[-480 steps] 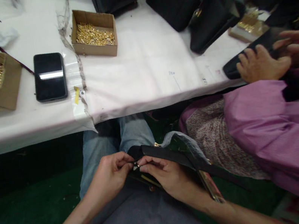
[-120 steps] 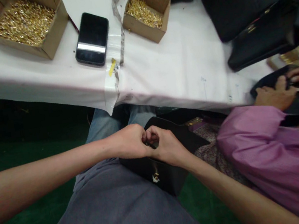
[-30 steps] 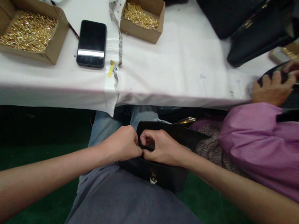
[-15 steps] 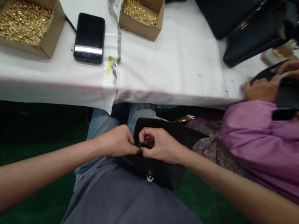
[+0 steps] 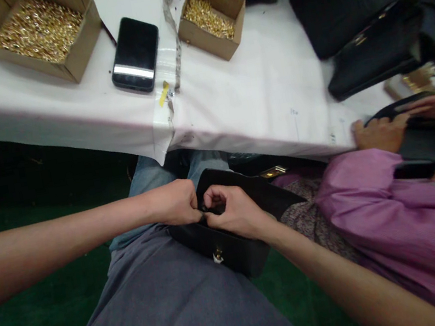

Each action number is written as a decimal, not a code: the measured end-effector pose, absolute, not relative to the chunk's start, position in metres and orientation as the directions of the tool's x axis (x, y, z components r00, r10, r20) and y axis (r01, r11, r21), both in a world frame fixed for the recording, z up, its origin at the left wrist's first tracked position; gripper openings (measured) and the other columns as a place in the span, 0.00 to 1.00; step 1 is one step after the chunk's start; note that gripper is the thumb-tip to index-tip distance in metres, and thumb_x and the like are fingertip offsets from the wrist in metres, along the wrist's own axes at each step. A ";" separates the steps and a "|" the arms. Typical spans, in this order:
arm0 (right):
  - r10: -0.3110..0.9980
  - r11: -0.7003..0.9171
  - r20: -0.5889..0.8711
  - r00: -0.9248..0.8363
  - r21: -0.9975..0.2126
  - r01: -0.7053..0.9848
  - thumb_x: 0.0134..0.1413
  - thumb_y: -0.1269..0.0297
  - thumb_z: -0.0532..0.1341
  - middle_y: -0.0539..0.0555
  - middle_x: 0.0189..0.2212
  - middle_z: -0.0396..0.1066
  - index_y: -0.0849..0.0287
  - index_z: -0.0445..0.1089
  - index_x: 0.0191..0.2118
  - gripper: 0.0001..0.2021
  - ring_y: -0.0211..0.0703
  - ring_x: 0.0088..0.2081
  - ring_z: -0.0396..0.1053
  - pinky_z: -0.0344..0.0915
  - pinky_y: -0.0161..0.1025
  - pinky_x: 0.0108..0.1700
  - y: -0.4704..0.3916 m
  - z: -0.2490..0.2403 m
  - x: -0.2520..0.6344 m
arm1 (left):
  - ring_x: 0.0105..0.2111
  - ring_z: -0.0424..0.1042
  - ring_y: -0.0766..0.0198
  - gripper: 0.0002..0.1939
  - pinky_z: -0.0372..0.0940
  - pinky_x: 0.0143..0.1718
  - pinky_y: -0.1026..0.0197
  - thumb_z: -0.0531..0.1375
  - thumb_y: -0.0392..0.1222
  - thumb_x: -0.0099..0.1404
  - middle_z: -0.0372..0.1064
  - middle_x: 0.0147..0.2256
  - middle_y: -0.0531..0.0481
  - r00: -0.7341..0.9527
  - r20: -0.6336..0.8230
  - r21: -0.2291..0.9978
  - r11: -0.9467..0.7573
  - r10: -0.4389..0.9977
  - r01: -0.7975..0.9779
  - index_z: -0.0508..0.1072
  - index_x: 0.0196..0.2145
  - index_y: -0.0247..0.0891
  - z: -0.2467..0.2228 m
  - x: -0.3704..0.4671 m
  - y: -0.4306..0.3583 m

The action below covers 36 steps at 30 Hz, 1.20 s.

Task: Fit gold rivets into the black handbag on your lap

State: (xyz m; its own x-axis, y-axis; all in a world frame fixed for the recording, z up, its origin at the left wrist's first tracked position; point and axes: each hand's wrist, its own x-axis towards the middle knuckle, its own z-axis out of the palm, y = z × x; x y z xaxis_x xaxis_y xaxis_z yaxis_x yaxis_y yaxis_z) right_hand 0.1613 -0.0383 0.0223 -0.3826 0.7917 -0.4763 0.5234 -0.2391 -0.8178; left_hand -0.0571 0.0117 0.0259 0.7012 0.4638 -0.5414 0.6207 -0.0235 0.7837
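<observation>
Head view: my left hand and right hand meet, each grip pinched tight on the top edge of a black bag resting on my lap, below the white surface. Up there sit two boxes of gold studs and a phone. At right, a purple sleeve works beside more bags.

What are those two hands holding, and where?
Both the left hand and right hand pinch the top edge of a black handbag on the lap.
</observation>
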 end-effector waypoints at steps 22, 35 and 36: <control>0.918 -0.098 -0.305 -0.253 -0.793 0.601 0.48 0.76 0.67 0.44 0.30 0.76 0.56 0.69 0.29 0.08 0.38 0.33 0.72 0.62 0.37 0.38 -0.053 0.027 0.144 | 0.17 0.56 0.63 0.17 0.51 0.22 0.52 0.64 0.34 0.55 0.51 0.14 0.57 0.611 -0.457 0.739 -0.106 0.646 0.665 0.63 0.14 0.43 0.023 -0.051 0.003; 0.839 -0.315 -0.491 -0.236 -0.790 0.526 0.50 0.69 0.69 0.46 0.31 0.77 0.56 0.66 0.27 0.11 0.40 0.35 0.71 0.63 0.38 0.37 -0.048 0.032 0.147 | 0.17 0.52 0.66 0.18 0.45 0.20 0.53 0.63 0.35 0.58 0.48 0.14 0.58 0.654 -0.458 0.813 -0.015 0.602 0.582 0.64 0.14 0.41 0.022 -0.064 0.004; 0.839 -0.318 -0.491 -0.234 -0.792 0.521 0.50 0.69 0.69 0.46 0.31 0.76 0.55 0.66 0.27 0.10 0.40 0.34 0.71 0.63 0.38 0.37 -0.048 0.031 0.148 | 0.17 0.53 0.66 0.17 0.45 0.20 0.54 0.63 0.35 0.57 0.48 0.14 0.58 0.650 -0.461 0.810 -0.012 0.604 0.586 0.64 0.15 0.41 0.023 -0.063 0.004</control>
State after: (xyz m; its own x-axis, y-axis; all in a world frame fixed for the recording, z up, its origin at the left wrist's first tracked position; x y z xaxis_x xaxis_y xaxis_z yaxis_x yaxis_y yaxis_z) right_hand 0.1477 -0.0479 0.0312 -0.2342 0.8391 -0.4911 0.5206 -0.3184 -0.7922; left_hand -0.0634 0.0043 0.0228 0.6503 0.6040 -0.4607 0.5857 -0.0124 0.8104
